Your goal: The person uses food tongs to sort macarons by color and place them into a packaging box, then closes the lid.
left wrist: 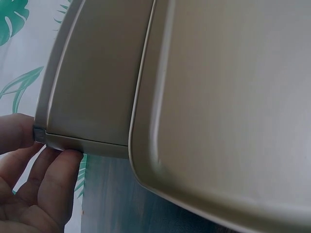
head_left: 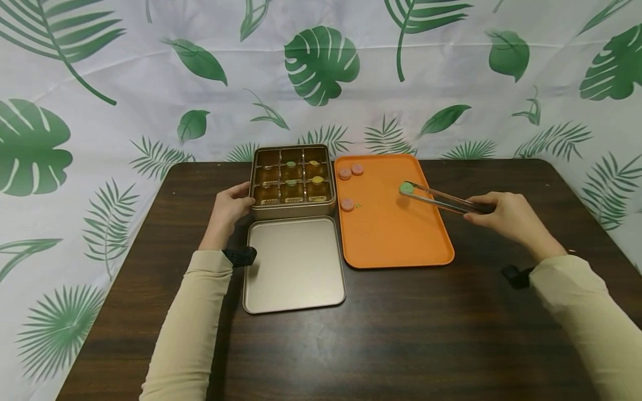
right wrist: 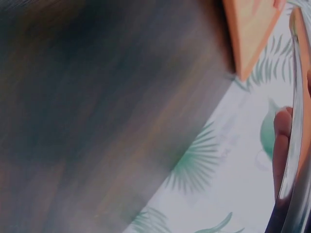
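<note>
A gold tin box [head_left: 292, 210] with a grid of compartments sits at the table's far middle; some cells hold green and yellow round pieces. My left hand [head_left: 229, 207] grips its left front corner [left wrist: 46, 137], fingers [left wrist: 53, 189] curled against the wall. My right hand [head_left: 506, 214] grips metal tongs [head_left: 443, 199], whose tips pinch a green round piece [head_left: 406, 188] above the orange tray [head_left: 396, 234]. Three pink round pieces [head_left: 345, 174] lie on the tray's left side. In the right wrist view the tongs' arm [right wrist: 295, 145] runs along my finger.
The tin's flat gold lid [head_left: 294, 264] lies in front of the box, seen close in the left wrist view as the lid [left wrist: 228, 111]. The dark wood table [head_left: 381, 334] stands against a white leaf-print backdrop [head_left: 125, 83].
</note>
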Motion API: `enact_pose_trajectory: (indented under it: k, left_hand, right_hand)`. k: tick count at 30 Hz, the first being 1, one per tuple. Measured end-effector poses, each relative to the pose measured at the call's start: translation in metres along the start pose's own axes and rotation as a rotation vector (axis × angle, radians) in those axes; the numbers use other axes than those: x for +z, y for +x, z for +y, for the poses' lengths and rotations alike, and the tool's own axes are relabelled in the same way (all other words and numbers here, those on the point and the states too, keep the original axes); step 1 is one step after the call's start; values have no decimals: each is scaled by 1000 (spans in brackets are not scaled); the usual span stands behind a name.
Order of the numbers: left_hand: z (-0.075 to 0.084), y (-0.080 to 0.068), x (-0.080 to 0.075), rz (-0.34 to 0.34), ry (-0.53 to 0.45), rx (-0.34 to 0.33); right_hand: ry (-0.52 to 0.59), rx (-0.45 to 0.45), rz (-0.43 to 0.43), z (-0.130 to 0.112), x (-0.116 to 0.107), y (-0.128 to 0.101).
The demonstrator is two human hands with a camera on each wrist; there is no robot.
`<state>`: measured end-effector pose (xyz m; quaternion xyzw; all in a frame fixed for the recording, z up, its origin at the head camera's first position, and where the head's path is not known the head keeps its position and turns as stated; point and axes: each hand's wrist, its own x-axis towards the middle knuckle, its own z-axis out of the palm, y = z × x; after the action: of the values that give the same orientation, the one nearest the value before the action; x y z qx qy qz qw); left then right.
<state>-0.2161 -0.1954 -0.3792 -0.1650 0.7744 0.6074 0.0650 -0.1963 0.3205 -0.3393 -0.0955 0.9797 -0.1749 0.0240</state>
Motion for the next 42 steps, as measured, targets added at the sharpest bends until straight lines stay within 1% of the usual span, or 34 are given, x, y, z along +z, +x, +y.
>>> enact_pose_trajectory:
  k: [6, 10, 16, 21, 29, 34, 42]
  left_hand:
    - [0, 1, 0, -5, 3, -2]
    - [0, 1, 0, -5, -4, -1]
    - [0, 2, 0, -5, -8, -1]
    - [0, 2, 0, -1, -2, -3]
    - [1, 1, -1, -4, 14, -5]
    - [1, 2, 1, 1, 9, -9]
    - [1, 1, 1, 8, 4, -7]
  right_hand:
    - [34, -17, 91, -19, -1, 10]
    - [59, -30, 110, -36, 0, 18]
    - [106, -23, 95, -63, 3, 29]
    - [137, -51, 84, -83, 7, 37]
    - [199, -90, 31, -116, 17, 51]
    - [207, -122, -15, -132, 26, 58]
    - [192, -205, -47, -148, 42, 65]
